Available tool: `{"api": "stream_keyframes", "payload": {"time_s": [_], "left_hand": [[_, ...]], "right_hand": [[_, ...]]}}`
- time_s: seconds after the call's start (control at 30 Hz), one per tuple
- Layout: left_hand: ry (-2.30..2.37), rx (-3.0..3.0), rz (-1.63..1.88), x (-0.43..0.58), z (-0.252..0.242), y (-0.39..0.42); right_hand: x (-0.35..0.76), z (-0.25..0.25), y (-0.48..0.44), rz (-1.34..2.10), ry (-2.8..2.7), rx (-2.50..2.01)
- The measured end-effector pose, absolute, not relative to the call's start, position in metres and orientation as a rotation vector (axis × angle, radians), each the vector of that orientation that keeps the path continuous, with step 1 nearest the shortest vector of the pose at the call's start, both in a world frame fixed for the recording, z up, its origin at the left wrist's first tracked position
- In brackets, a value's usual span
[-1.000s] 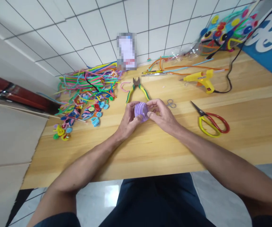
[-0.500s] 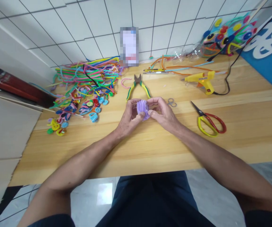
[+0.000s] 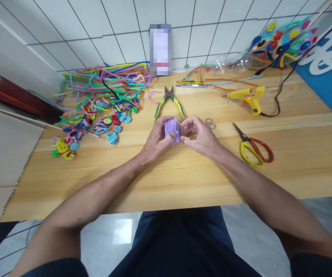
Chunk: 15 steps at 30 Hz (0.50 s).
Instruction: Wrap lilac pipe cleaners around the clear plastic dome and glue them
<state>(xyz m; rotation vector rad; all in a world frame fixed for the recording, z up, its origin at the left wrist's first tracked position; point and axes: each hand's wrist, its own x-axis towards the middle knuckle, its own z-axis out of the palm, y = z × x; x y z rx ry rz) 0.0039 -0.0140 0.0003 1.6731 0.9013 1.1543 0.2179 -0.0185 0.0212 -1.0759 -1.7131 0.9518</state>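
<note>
A purple coil [image 3: 172, 128] of fuzzy pipe cleaner, wound in several side-by-side rings, is held above the table in front of me. My left hand [image 3: 156, 141] wraps round its left side, thumb pressed on the front. At the coil's right edge, my right hand [image 3: 200, 135] is closed with thumb and index finger pinching near its lower rim; the exact bit between them is too small to make out. Just beyond the hands lie green-and-yellow pliers [image 3: 169, 93], jaws pointing away. Small metal scissors [image 3: 210, 123] rest behind my right hand.
Colourful pipe cleaners [image 3: 108, 82] and small twisted pieces [image 3: 112, 137] cover the left back. At right are red-and-yellow scissors [image 3: 254, 146] and a yellow glue gun [image 3: 248, 98] with a black cord. A phone [image 3: 160, 50] leans on the tiled wall. A clear bag [image 3: 284, 42] holds craft bits.
The coil has turned in my left hand so its right face shows more. My right hand's fingers have shifted at its edge, with the thumb lower. The camera view has moved slightly.
</note>
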Motion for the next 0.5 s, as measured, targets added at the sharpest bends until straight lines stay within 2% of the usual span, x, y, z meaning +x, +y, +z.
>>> {"api": "stream_keyframes", "payload": {"time_s": [0.5], "left_hand": [[0.907, 1.568, 1.123, 0.007, 0.012, -0.010]], "right_hand": [[0.218, 0.019, -0.020, 0.849, -1.803, -1.064]]}}
